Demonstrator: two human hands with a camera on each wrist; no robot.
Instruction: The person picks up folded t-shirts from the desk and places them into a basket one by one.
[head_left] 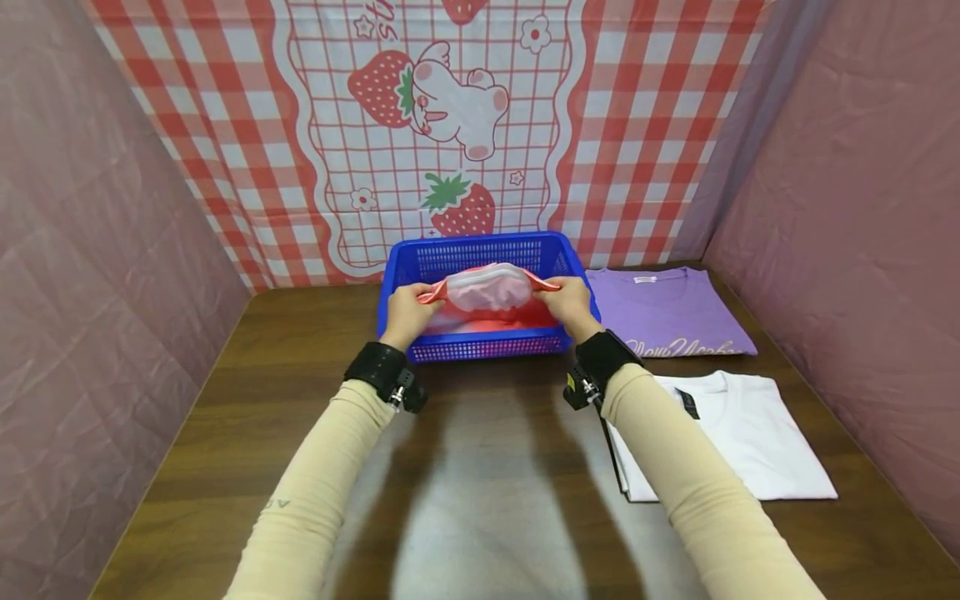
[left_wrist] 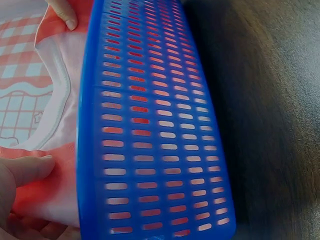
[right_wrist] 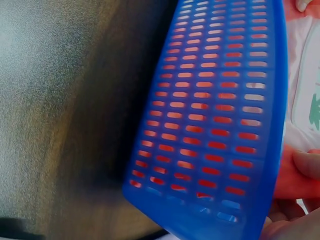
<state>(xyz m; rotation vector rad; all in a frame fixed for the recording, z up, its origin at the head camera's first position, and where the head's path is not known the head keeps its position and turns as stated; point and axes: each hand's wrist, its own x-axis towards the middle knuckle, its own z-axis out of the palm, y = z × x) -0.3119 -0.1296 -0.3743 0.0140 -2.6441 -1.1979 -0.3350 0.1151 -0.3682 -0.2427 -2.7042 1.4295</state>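
A coral-red and pink T-shirt point(head_left: 487, 293) is stretched by its shoulders over the blue plastic basket point(head_left: 487, 347), its pale neckband curving between my hands. My left hand point(head_left: 408, 315) pinches one shoulder, thumb on top, inside the basket's left end. At the other end my right hand point(head_left: 568, 304) grips the opposite shoulder the same way. The lower part of the shirt lies in the basket, and its coral and pale cloth shows through the slots in both wrist views. In the left wrist view the thumb point(left_wrist: 35, 169) presses on the coral cloth.
Right of the basket lies a folded purple T-shirt point(head_left: 660, 312) with lettering. Nearer, partly behind my right forearm, is a folded white T-shirt point(head_left: 750, 442) with a thin dark edge beneath its left side. A strawberry-patterned cloth point(head_left: 465, 108) hangs behind the wooden table point(head_left: 285, 367).
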